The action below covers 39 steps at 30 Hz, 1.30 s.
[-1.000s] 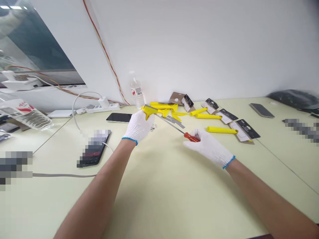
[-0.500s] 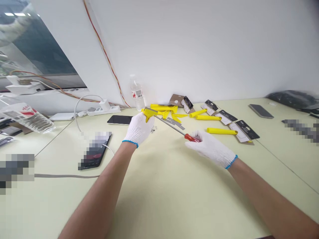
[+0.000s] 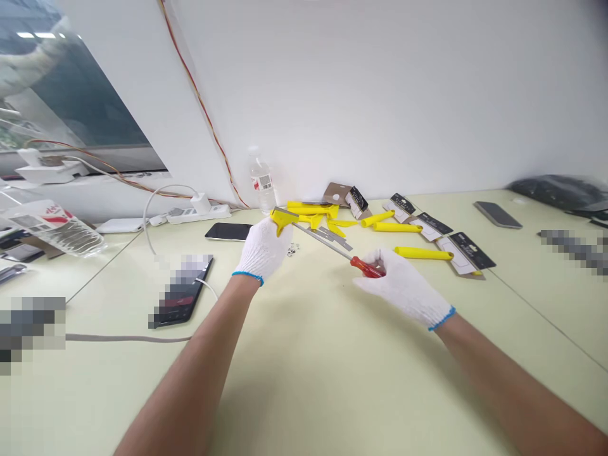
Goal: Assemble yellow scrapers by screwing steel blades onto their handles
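Observation:
In a white knitted glove, my left hand (image 3: 264, 251) is closed on a yellow plastic scraper head (image 3: 284, 218) with a flat metal blade along its top. My right hand (image 3: 396, 282), gloved alike, grips the red handle of a screwdriver (image 3: 368, 267). Its long shaft points left, and the tip meets the scraper head near my left fingers; the exact contact point is too small to make out. Several small screws (image 3: 292, 251) lie just right of my left hand. Beyond them are loose metal blades (image 3: 334, 237) and yellow scraper parts (image 3: 311, 208).
Yellow handles (image 3: 424, 254) and cardboard packages (image 3: 468, 252) lie to the right. A water bottle (image 3: 261, 180) stands by the wall, another bottle (image 3: 59, 228) lies at left. Phones (image 3: 228, 232), a power strip (image 3: 199, 212) and cables rest on the table. Another phone (image 3: 498, 215) is far right.
My right thumb and fingers have shifted on the screwdriver, and more of its red handle shows. The scraper head stays nearly in place in my left hand.

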Available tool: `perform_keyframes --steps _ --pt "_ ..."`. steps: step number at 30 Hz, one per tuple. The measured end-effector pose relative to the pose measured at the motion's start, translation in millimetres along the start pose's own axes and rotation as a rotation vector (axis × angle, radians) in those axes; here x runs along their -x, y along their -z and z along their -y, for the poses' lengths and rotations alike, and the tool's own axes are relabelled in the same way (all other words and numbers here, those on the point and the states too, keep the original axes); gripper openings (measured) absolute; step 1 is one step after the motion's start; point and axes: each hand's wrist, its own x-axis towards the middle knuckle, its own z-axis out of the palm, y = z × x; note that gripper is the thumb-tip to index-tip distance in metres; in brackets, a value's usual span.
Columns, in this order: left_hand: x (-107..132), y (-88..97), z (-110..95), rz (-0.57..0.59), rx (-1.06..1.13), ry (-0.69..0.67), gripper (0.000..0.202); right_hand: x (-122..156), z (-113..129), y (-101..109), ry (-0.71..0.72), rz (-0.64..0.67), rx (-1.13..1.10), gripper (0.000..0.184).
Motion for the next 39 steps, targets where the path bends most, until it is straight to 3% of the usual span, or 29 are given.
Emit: perform_keyframes --steps 8,14,25,27,30,31,33,36,39 --pt "0.7 -1.2 -1.8 0.012 -0.006 0.002 0.028 -2.3 16.5 0.6 -0.004 0.032 0.059 0.050" --pt "1.0 1.7 -4.5 0.021 -0.005 0.003 0.024 -2.9 13.3 12.9 -0.069 0.208 0.003 0.073" --pt "2.0 -0.4 -3.9 0.025 -0.030 -0.002 0.025 1.2 36.1 4.7 -0.036 0.042 0.190 0.045" --pt "1.7 -0.5 -3.7 0.026 -0.033 -0.010 0.027 -1.4 43.9 11.1 -0.134 0.176 0.070 0.042" --pt "1.0 0.6 -1.4 0.012 -0.037 -0.026 0.028 -6.8 54.2 19.8 -0.452 0.541 -0.252 0.037" --pt "0.8 1.0 -0.4 0.008 -0.037 -0.023 0.027 -7.7 55.8 20.9 -0.515 0.597 -0.302 0.034" --pt "0.7 1.5 1.0 0.011 -0.032 -0.007 0.026 -7.1 54.6 19.2 -0.492 0.517 -0.259 0.030" --pt "1.1 1.0 0.9 0.031 -0.007 0.011 0.025 -1.2 44.9 10.7 -0.224 0.230 -0.014 0.023" --pt "2.1 0.0 -1.3 0.043 -0.011 0.006 0.026 3.3 36.9 5.1 -0.031 0.084 0.243 0.033"
